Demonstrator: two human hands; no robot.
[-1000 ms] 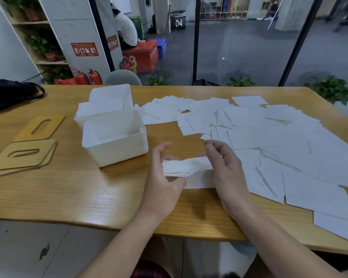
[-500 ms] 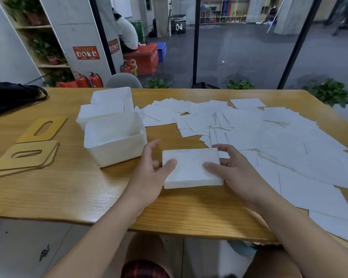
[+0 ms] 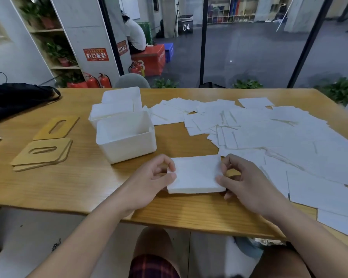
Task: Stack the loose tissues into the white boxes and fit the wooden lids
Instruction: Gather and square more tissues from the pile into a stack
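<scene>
Tissue stack (image 3: 196,174), judged light, soft and slippery-layered, is being pinched at left and right edges by left hand (image 3: 150,180) and right hand (image 3: 242,184)

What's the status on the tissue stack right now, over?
Left hand and right hand pinch the tissue stack, flat on the table. Nearest white box open, nothing between.

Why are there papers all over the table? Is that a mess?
Yes, a bit. Loose tissues lie scattered and overlapping over the right side of the table, not in the white boxes. Only the small stack between the left hand and right hand looks tidy.
</scene>
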